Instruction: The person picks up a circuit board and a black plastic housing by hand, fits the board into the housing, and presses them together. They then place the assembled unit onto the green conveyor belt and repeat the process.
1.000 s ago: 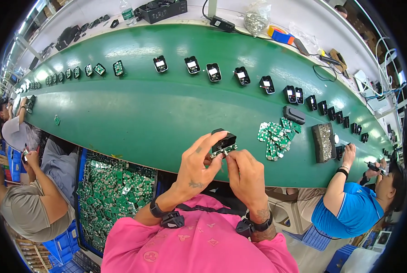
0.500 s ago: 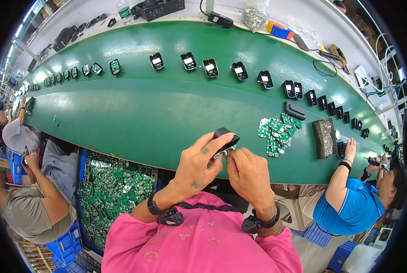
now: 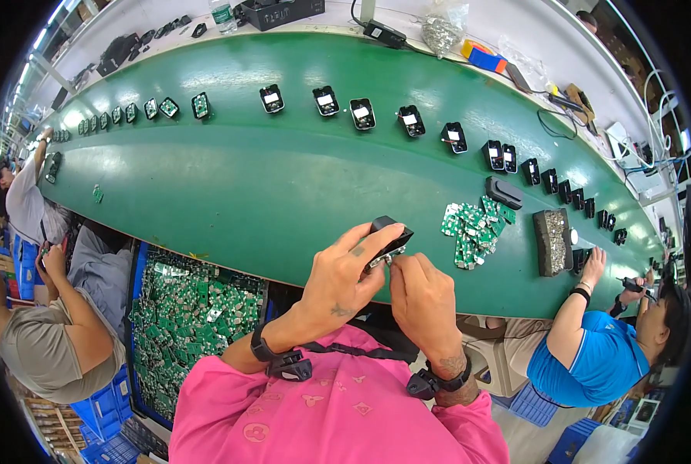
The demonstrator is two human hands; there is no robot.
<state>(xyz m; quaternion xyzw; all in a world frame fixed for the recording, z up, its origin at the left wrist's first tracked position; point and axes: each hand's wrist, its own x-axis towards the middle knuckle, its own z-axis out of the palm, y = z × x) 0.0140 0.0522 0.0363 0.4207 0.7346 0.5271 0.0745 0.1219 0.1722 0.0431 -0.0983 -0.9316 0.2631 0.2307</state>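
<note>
Black casing [image 3: 386, 236] sat above the near edge of the green bench [image 3: 229, 185], left hand [image 3: 344, 280] closed around it, right hand [image 3: 421, 298] pinching a small board [image 3: 379, 261] at its underside. A slip could have dropped both off the edge, or forced the board in crooked; the loose board pile [image 3: 473, 228] lay near.

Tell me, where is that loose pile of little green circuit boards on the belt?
In the head view the pile of green circuit boards lies on the green conveyor belt, right of the person's hands, between the black housing they hold and a dark tray.
</note>
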